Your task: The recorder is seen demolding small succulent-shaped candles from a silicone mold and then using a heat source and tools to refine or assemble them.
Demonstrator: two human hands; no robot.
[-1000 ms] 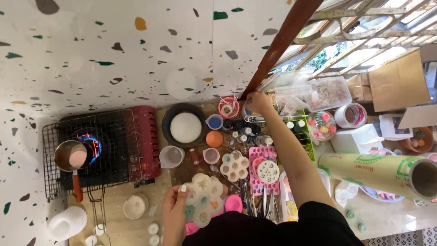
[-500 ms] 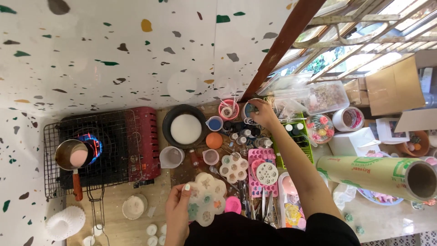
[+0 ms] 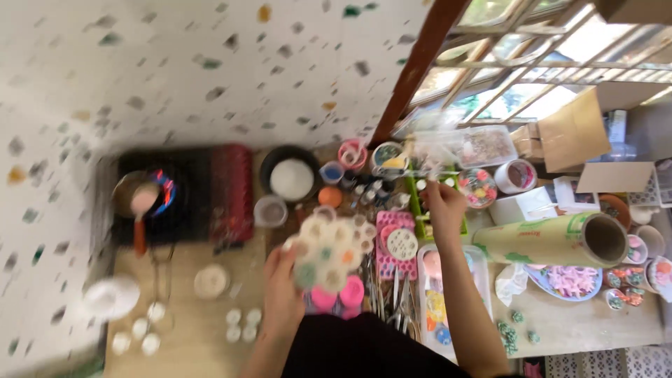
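The picture is smeared by motion. My left hand [image 3: 280,294] holds up a pale flower-shaped mould [image 3: 325,252] with several coloured cavities, above two pink round shapes [image 3: 336,297]. My right hand [image 3: 442,203] hovers over the green basket [image 3: 418,210] of small bottles, beside a pink mould [image 3: 395,245] with a white disc on it. The blur hides whether its fingers grip anything. Behind it stand a round cup [image 3: 388,155] and a pink cup [image 3: 352,152].
A red camp stove [image 3: 227,192] on the left carries a small pot [image 3: 138,194] over a blue flame. A black bowl of white stuff [image 3: 292,178] sits behind the moulds. A big roll of wrap [image 3: 553,241], boxes and dishes crowd the right.
My right hand has drawn back from the round cup at the rear to the green basket. My left hand has lifted the flower mould higher. The view has swung and blurred.
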